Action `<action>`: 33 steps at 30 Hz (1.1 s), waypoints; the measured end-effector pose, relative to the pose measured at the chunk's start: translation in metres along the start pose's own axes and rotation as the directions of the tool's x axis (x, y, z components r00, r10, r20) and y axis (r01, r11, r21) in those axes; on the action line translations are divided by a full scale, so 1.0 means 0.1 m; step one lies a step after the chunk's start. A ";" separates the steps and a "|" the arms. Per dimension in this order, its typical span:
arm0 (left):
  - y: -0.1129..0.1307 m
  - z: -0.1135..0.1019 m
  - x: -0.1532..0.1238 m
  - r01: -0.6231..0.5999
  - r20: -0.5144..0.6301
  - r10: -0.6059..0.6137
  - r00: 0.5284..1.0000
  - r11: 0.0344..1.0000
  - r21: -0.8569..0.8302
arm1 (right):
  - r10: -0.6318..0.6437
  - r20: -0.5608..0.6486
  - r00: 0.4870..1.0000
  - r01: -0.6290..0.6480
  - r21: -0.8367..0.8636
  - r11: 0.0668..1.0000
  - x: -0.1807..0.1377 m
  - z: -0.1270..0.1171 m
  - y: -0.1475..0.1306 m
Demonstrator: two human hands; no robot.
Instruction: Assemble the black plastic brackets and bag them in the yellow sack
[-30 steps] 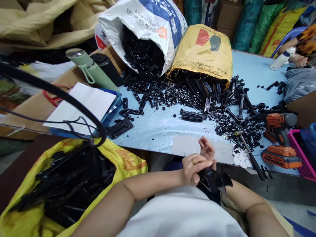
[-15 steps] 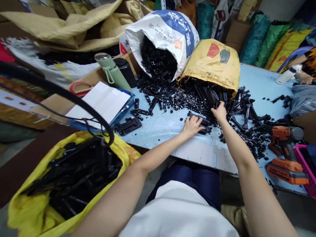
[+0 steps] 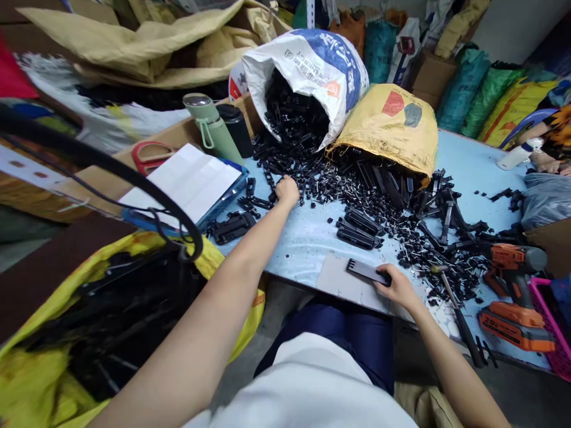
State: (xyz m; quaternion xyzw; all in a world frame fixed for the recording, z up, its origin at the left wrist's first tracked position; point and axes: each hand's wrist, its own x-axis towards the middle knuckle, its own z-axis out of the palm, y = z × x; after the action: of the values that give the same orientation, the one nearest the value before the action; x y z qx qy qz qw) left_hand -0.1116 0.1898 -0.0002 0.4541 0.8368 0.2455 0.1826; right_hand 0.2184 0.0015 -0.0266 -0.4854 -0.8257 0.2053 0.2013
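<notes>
My left hand (image 3: pixel 286 191) reaches far forward into the heap of small black plastic parts (image 3: pixel 307 172) spilling from the white sack (image 3: pixel 312 65); its fingers are curled into the heap, and what they grip is hidden. My right hand (image 3: pixel 397 284) rests near the table's front edge, fingers closed on a flat black comb-like plastic piece (image 3: pixel 366 271) lying on a grey patch (image 3: pixel 339 278) of the light blue table (image 3: pixel 303 238). A stack of long black parts (image 3: pixel 359 229) lies between the two hands.
A yellow sack (image 3: pixel 392 128) spills long black parts at the back. An orange cordless drill (image 3: pixel 513 285) and a hammer (image 3: pixel 455 309) lie at right. A green bottle (image 3: pixel 213 128), white paper (image 3: pixel 185 181), red scissors (image 3: pixel 149 156) and a yellow bag (image 3: pixel 111 321) are left. Another person's hand (image 3: pixel 546 163) shows far right.
Both hands left the middle pile. My left hand moved left to the heap by the white sack. My right hand drew back to the front edge with a flat black piece.
</notes>
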 end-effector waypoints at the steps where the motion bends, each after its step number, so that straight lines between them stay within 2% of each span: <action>1: 0.01 -0.01 -0.04 -0.007 -0.014 0.006 1.000 1.000 -0.016 | 0.001 0.025 1.000 0.001 -0.067 0.998 -0.04 0.00 -0.01; 3: 0.02 -0.03 -0.18 -0.014 -0.048 0.012 0.999 0.999 -0.039 | -0.022 0.049 0.999 0.030 -0.169 0.985 -0.03 0.04 -0.05; 5: 0.03 -0.01 -0.42 -0.051 -0.053 0.047 0.997 0.996 -0.080 | -0.041 0.065 0.997 0.053 -0.201 0.978 0.07 0.13 -0.13; 7: 0.02 0.05 -0.76 -0.165 0.012 0.170 0.985 0.970 -0.178 | -0.012 0.050 0.999 0.019 -0.141 0.990 0.21 0.21 -0.18; 8: 0.00 0.09 -0.97 -0.253 0.073 0.280 0.957 0.933 -0.256 | 0.031 0.014 0.999 -0.030 -0.065 0.997 0.28 0.24 -0.20; 10: -0.05 0.19 -1.39 -0.385 0.204 0.497 0.844 0.824 -0.416 | 0.188 -0.055 0.981 -0.175 0.190 0.966 0.39 0.27 -0.21; 12: -0.10 0.29 -1.77 -0.412 0.273 0.616 0.738 0.734 -0.540 | 0.368 -0.022 0.929 -0.310 0.494 0.812 0.45 0.25 -0.22; 13: -0.12 0.32 -1.91 -0.415 0.283 0.649 0.706 0.703 -0.578 | 0.421 0.031 0.906 -0.351 0.612 0.709 0.47 0.24 -0.24; 15: -0.13 0.37 -2.10 -0.441 0.249 0.686 0.684 0.661 -0.607 | 0.437 0.117 0.892 -0.371 0.743 0.558 0.47 0.22 -0.28; 16: -0.13 0.37 -2.14 -0.470 0.215 0.698 0.684 0.646 -0.601 | 0.415 0.128 0.901 -0.356 0.765 0.536 0.46 0.20 -0.31; 18: -0.12 0.36 -2.18 -0.546 0.148 0.722 0.676 0.625 -0.558 | 0.347 0.094 0.933 -0.296 0.750 0.591 0.42 0.16 -0.33; 21: -0.13 0.31 -2.19 -0.649 0.102 0.768 0.632 0.597 -0.472 | 0.200 0.010 0.980 -0.163 0.622 0.766 0.35 0.06 -0.30; 24: -0.16 0.29 -2.25 -0.711 0.030 0.796 0.605 0.557 -0.430 | 0.056 -0.034 0.998 -0.033 0.482 0.876 0.31 -0.03 -0.25; 26: -0.17 0.32 -2.32 -0.730 -0.052 0.789 0.612 0.538 -0.421 | 0.003 -0.087 0.996 0.034 0.417 0.908 0.29 -0.05 -0.25; 29: -0.12 0.39 -2.44 -0.738 -0.202 0.740 0.641 0.522 -0.428 | 0.009 -0.208 0.978 0.070 0.372 0.926 0.30 0.01 -0.34; 33: 0.02 0.43 -2.49 -0.724 -0.366 0.637 0.679 0.495 -0.480 | 0.026 -0.385 0.923 0.091 0.282 0.955 0.32 0.12 -0.52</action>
State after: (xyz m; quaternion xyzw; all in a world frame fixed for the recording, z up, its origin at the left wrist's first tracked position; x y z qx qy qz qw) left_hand 0.0423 -0.0103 -0.0137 0.6476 0.4784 0.5755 0.1428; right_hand 0.1601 0.0047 -0.0042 -0.4667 -0.7384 0.2234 0.4326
